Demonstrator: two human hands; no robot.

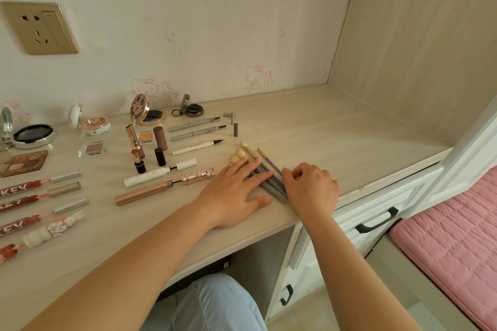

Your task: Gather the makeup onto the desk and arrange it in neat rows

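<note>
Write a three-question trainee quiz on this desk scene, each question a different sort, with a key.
1. True or false: the left hand lies flat across the grey-handled brushes.
2. Which stands upright on the desk? A) white eyeliner pen B) open red lipstick C) rose-gold mascara tube
3. Fill in: the right hand's fingers are curled at the brushes' ____ side.

Key: 1 true; 2 B; 3 right
</note>
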